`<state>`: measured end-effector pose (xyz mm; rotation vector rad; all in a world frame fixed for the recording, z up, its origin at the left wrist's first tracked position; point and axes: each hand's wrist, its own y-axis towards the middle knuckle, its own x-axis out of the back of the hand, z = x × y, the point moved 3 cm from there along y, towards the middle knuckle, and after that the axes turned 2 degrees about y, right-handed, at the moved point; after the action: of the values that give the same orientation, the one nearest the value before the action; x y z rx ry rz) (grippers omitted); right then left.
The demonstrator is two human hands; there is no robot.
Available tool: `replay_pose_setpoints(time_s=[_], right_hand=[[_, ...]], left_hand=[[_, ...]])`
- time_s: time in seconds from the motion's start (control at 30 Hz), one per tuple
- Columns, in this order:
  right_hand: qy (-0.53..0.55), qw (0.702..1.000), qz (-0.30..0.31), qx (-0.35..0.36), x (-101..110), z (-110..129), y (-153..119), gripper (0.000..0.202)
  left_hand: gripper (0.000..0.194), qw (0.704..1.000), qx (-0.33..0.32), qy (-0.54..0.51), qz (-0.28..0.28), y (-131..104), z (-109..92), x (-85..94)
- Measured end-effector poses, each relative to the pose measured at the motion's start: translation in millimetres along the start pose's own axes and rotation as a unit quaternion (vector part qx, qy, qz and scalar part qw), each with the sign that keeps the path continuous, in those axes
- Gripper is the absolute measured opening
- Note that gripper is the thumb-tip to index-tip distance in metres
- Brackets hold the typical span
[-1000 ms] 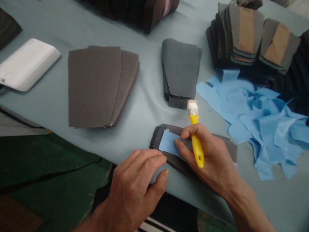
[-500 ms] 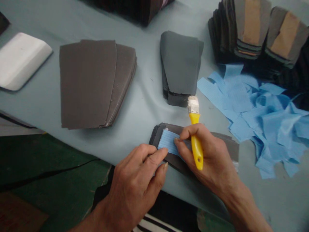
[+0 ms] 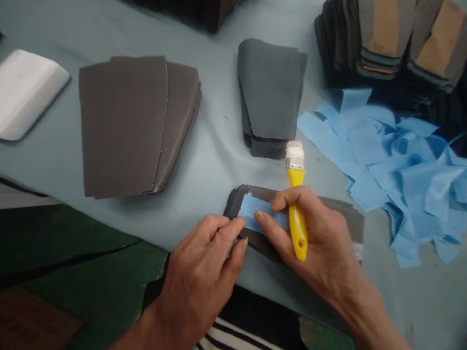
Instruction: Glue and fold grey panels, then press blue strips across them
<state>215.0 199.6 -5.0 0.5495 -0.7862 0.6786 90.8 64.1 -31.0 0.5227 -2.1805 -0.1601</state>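
Across the grey-blue counter [image 3: 215, 170], whose near edge slants down from left to right, open room is seen between the stacks, widest at the centre. At the far right, dark stacked pieces with tan strips [image 3: 386, 29] are cut off by the view's edge. Just below them, a loose pile of blue strips [image 3: 394, 170] is spread, its ends overlapping in all directions. On the left, a stack of broad brown pieces [image 3: 122, 126] is fanned, bare counter being seen all around it. At the near edge, a long layered stack [image 3: 352, 223] is partly covered by the hands. Farther back, a smaller dark grey stack [image 3: 272, 92] is set, its near end slightly stepped. At the left edge of view, a white object [image 3: 29, 92] is partly cut off.

By the right hand [image 3: 321, 243], a yellow-handled brush [image 3: 298, 218] is held, the fingers closed about its handle and the pale bristles pointed away, near the grey stack's corner. By its thumb, a flat blue strip [image 3: 255, 209] is touched on the layered stack. At the strip's left end, the left hand [image 3: 204, 272] is placed, its fingers side by side, the thumb slightly apart.
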Motion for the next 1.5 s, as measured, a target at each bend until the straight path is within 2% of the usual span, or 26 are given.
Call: replay_pose_setpoints(time_s=[0.2,0.53,1.27,1.5], right_hand=[[-0.021,1.0,-0.011,0.02,0,6,3,0.015],[-0.014,1.0,-0.016,0.008,-11,9,7,0.017],[-0.028,0.999,-0.046,-0.004,-16,8,9,0.013],[-0.035,0.998,-0.044,-0.009,-18,8,9,0.012]], left_hand=[[0.024,1.0,-0.007,-0.006,-0.001,4,-1,1.3],[0.023,1.0,-0.01,-0.002,0.0,3,-1,1.2],[0.021,0.999,-0.017,-0.03,-0.002,1,2,1.3],[0.019,0.999,0.001,-0.04,-0.004,1,3,3.9]])
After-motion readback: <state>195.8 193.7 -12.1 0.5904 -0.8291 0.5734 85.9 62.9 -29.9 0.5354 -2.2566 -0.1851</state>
